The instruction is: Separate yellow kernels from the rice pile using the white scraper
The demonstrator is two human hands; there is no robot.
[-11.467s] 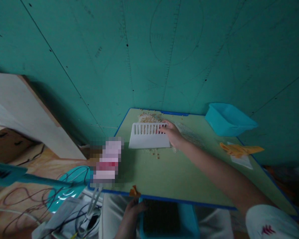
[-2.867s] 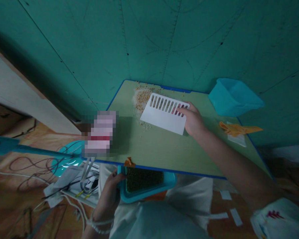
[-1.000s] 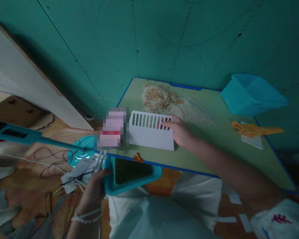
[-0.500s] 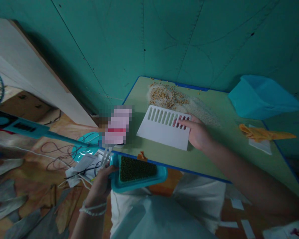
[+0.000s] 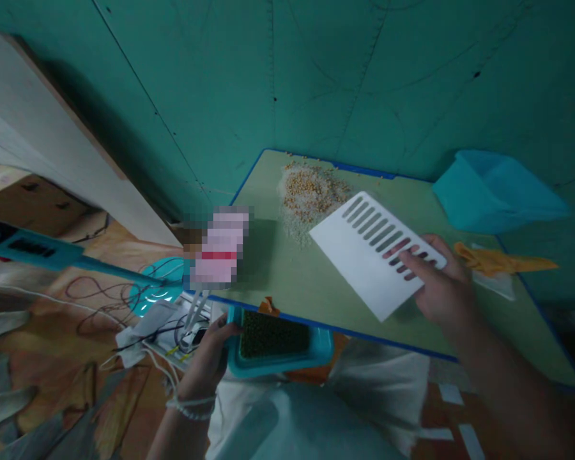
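My right hand (image 5: 438, 278) grips one end of a white plastic scraper (image 5: 359, 255) with a row of slots, tilted over the table's right half. Left of the scraper lies a heap of yellow beans and pale grains (image 5: 311, 191) on the pale green table (image 5: 278, 262). Below the front edge, my left hand (image 5: 214, 348) is closed on the left rim of a blue tray (image 5: 280, 368). Small dark green beans (image 5: 273, 335) fill the tray. The fingers of the left hand are partly hidden by the tray.
A blue bin (image 5: 496, 191) stands at the table's back right, with a yellow cloth (image 5: 505, 260) in front. A blurred-out pink object (image 5: 220, 249) is at the left edge. An orange scrap (image 5: 269, 306) sits on the front edge. Cables and a blue fly swatter (image 5: 38, 246) are at left.
The scraper has moved right, away from the heap, and turned so its left end points up-left. More pale grains show at the heap's front. The tray has shifted slightly right.
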